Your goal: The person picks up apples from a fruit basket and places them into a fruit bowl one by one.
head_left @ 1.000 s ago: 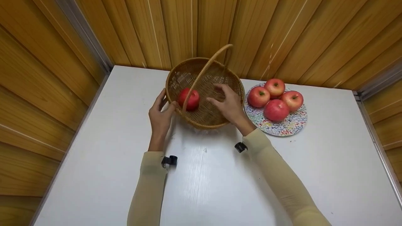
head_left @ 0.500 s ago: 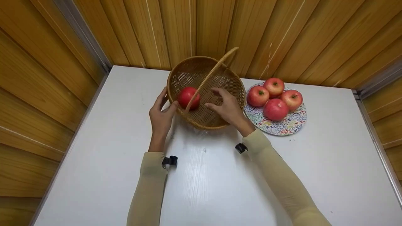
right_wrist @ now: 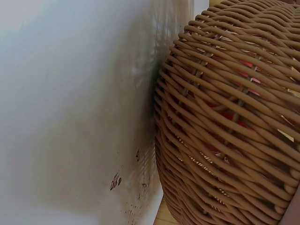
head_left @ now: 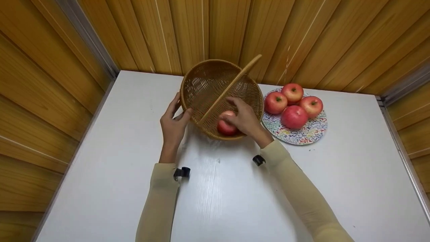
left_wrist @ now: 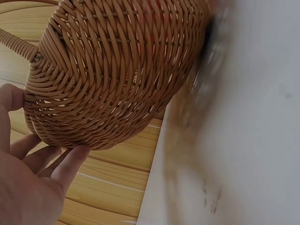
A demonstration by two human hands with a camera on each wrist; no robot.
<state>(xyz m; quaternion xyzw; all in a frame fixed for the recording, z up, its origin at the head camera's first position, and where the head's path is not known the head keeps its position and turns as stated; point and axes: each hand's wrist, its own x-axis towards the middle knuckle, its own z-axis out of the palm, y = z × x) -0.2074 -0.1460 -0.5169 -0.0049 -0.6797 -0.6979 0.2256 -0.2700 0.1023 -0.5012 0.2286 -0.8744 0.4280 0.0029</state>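
Observation:
A round brown wicker basket [head_left: 201,75] with an arched handle [head_left: 231,84] stands at the back of the table. My left hand [head_left: 173,129] grips its left rim, thumb on the rim and fingers along the outside; in the left wrist view that hand [left_wrist: 33,183] holds the woven wall. Inside the basket, near the front right, lies a red apple [head_left: 224,128]. My right hand [head_left: 247,117] reaches over the front right rim, its thumb lying across the apple and its fingers loosely bent. Whether it touches the apple I cannot tell. The right wrist view shows mostly woven wall [right_wrist: 234,117].
Just right of the basket, a round plate [head_left: 302,136] with a colourful speckled pattern bears several red apples [head_left: 294,117]. A wood-plank wall [head_left: 225,30] rises directly behind the basket. Both stand on a white table [head_left: 215,201].
The apple in the basket has rolled from the left side to the front right, under my right hand. The handle has swung rightward as the basket turned slightly. Both hands stayed nearly in place.

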